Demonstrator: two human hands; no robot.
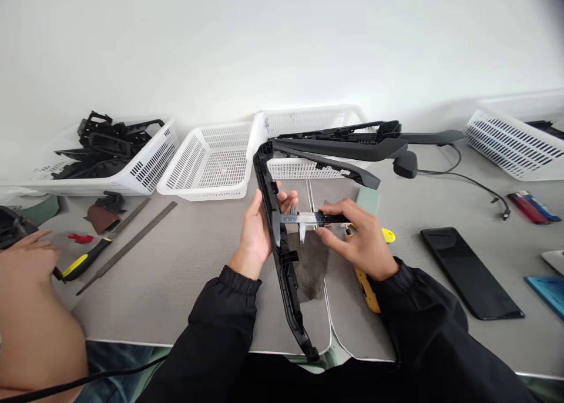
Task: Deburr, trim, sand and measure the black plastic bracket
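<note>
No legible text, brand or number in view: the graduations on the caliper (pixel 304 219) are too small to read, any moulded marking on the black trim part (pixel 291 288) is unresolvable, and the phone (pixel 471 274) screen on the bench is dark.

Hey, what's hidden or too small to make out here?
Head view:
Caliper scale: too small to read, partly covered by the right hand.
Yellow tool: mostly under the right hand and sleeve.
Black trim part: the left hand covers its gripped section.
Co-worker's hand: blurred, cut by the left edge.
</note>
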